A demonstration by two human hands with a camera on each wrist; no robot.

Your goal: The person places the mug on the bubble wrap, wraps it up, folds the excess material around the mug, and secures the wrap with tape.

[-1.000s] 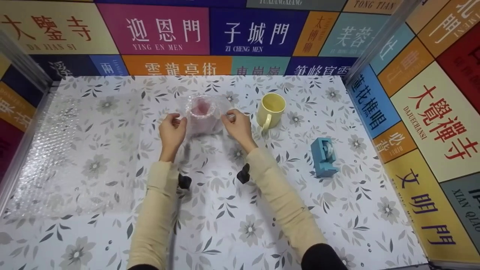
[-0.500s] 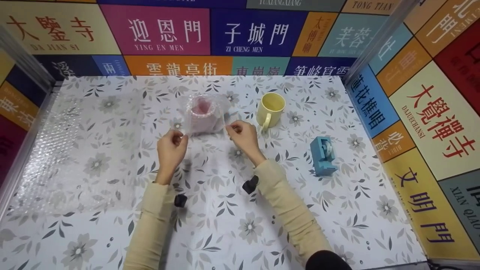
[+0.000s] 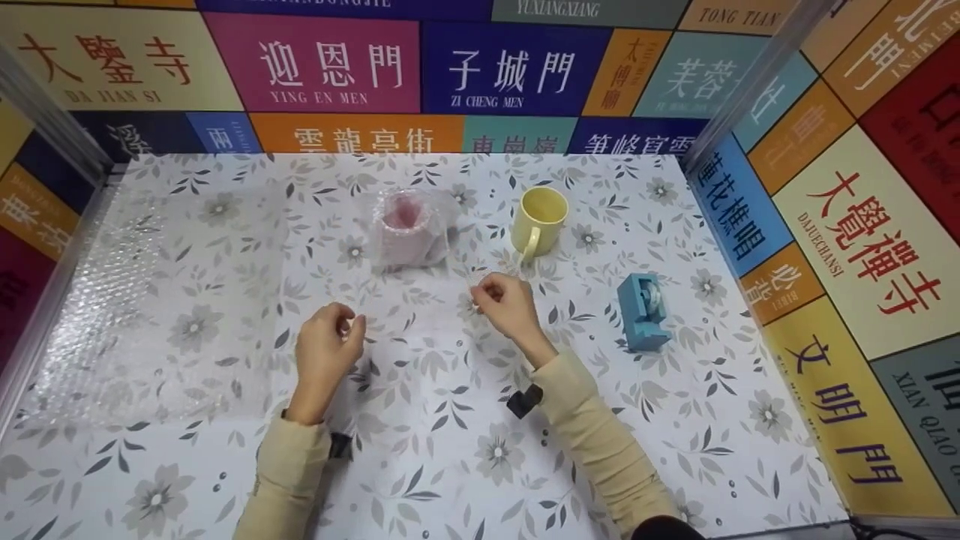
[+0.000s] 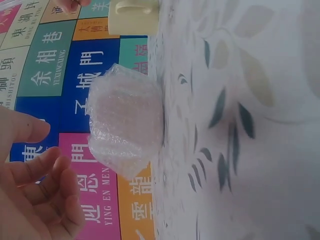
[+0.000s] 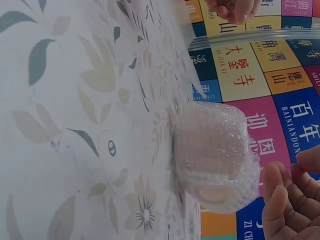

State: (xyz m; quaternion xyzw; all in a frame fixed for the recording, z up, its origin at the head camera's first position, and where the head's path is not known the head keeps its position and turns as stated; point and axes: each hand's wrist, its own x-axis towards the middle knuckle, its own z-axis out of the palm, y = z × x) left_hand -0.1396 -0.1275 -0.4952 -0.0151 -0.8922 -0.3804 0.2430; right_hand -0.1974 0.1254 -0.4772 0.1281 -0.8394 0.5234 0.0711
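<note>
A pink cup (image 3: 405, 225) stands upright in bubble wrap (image 3: 439, 240) towards the back of the table; its open top shows pink inside. Below and left of it, my left hand (image 3: 328, 349) hovers with loosely bent fingers, and the left wrist view shows nothing between them. My right hand (image 3: 506, 304) is in front of the yellow mug (image 3: 540, 217), thumb and fingers near each other. I see nothing held there in the right wrist view. Neither hand touches the wrapped cup (image 5: 212, 145), whose film stands out loosely around it.
A flat sheet of bubble wrap (image 3: 150, 315) covers the table's left part. At the right stands a blue tape dispenser (image 3: 643, 311) with a roll in it. Lettered panels (image 3: 330, 67) wall the back and sides of the flowered tabletop (image 3: 420, 450).
Both hands have drawn back towards me from the wrapped cup and moved farther apart. The right hand has let go of the film's edge. The cup has stayed in place.
</note>
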